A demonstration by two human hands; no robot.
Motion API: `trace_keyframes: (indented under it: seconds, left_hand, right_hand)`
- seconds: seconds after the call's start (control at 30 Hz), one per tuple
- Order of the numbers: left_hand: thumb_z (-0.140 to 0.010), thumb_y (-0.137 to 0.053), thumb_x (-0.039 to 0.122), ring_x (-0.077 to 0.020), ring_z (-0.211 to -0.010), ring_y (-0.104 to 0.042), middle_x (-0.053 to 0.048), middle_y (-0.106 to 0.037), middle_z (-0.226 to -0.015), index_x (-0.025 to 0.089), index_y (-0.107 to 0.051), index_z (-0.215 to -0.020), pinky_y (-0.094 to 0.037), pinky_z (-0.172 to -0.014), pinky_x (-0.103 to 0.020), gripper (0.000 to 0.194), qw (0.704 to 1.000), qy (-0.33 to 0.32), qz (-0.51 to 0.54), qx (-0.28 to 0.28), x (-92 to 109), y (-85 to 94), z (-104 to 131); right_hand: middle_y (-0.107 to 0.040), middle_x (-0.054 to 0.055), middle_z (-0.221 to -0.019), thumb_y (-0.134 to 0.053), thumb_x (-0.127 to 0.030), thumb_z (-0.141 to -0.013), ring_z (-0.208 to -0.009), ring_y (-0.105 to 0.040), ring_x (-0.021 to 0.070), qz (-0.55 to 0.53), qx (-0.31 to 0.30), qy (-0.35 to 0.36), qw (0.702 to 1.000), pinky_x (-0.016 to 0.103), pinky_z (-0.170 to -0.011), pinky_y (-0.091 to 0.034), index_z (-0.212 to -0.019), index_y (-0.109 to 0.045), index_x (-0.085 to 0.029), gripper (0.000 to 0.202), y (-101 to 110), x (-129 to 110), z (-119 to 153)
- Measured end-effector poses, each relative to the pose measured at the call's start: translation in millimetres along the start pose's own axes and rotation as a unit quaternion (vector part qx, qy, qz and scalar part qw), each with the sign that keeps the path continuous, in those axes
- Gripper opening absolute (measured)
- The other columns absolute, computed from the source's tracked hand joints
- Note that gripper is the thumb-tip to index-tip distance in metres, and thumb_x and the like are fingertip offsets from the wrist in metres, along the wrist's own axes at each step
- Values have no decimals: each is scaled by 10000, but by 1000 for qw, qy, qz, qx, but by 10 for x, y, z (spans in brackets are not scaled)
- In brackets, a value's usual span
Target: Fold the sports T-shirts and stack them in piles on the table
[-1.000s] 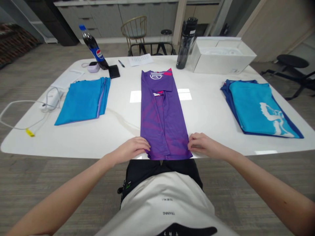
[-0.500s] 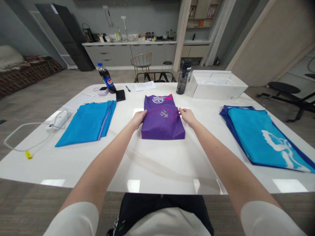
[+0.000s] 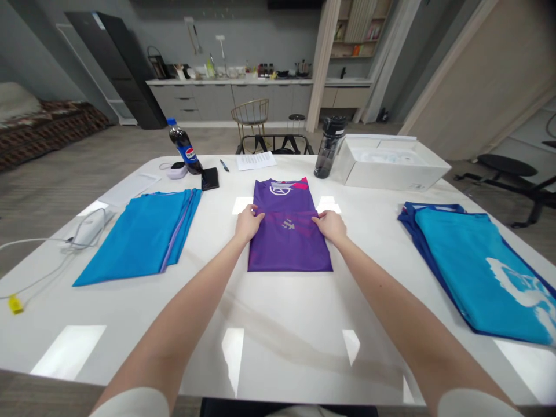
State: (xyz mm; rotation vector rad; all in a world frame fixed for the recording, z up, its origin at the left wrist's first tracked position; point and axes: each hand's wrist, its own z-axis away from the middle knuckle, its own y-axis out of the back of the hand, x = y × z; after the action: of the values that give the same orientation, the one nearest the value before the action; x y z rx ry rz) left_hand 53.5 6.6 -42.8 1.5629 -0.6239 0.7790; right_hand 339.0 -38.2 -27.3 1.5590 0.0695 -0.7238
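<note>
A purple shirt (image 3: 290,246) lies folded on the white table (image 3: 295,330), its collar at the far end and a folded-over layer covering the near part. My left hand (image 3: 249,223) pinches the left end of that layer's edge. At the right end of the same edge, my right hand (image 3: 329,225) has its thumb and fingers closed on the cloth. Blue folded cloth (image 3: 143,231) rests to the left, and a stack with a light blue shirt (image 3: 469,260) over dark blue cloth is on the right.
Along the far side stand a cola bottle (image 3: 185,147), a phone (image 3: 210,179), a pen (image 3: 225,166), a paper sheet (image 3: 256,161), a dark water bottle (image 3: 329,149) and a white box (image 3: 391,168). A white adapter (image 3: 89,229) with a cable lies at the left.
The near part of the purple shirt now lies flatter, with its upper edge straight between my hands. The whole view has shifted, and the table's near edge sits lower in it.
</note>
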Motion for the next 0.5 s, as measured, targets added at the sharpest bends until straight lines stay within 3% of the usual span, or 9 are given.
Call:
trace_keyframes:
  seconds: [0.07, 0.13, 0.27, 0.4, 0.5]
  left_hand:
    - [-820, -729, 246, -198, -847, -667, -54, -707, -952, 206, -686, -1135, -514, -798, -319, 320, 999, -12, 37, -5, -2, 11, -22]
    - [-815, -697, 183, -171, -815, -652, -39, -695, -950, 207, -699, -1102, -515, -799, -303, 288, 993, -39, 109, -13, 34, 46, -45]
    - [-852, -637, 181, -138, -825, -640, -31, -680, -1042, 215, -673, -1130, -520, -807, -280, 281, 958, -133, 253, -15, 269, 176, -203]
    - [-865, -616, 169, -130, -860, -630, -27, -657, -1100, 225, -657, -1131, -520, -814, -274, 275, 944, -195, 267, -12, 533, 179, -692]
    - [-857, -608, 138, -136, -817, -616, -23, -643, -1041, 228, -650, -1158, -520, -787, -284, 316, 959, -168, 228, 4, 506, 1, -1181]
  right_hand:
    - [-755, 81, -955, -707, -387, -858, -921, -699, 257, -33, -1, 28, 999, 350, -803, -499, -902, -729, -215, 179, -1, 39, -59]
    - [-724, 45, -843, -679, -347, -868, -804, -666, 209, -90, 6, 101, 991, 315, -755, -479, -836, -687, -209, 142, 19, 76, -104]
    - [-645, -2, -777, -624, -407, -900, -689, -561, 166, -212, 50, 256, 942, 292, -691, -445, -872, -621, -221, 188, 147, 43, -241]
    - [-617, -8, -794, -617, -413, -903, -686, -538, 157, -278, 119, 273, 913, 287, -686, -439, -900, -580, -225, 191, 249, -218, -657]
    - [-622, -1, -810, -608, -358, -898, -701, -541, 159, -261, 150, 256, 919, 293, -706, -440, -888, -570, -222, 142, 130, -429, -1121]
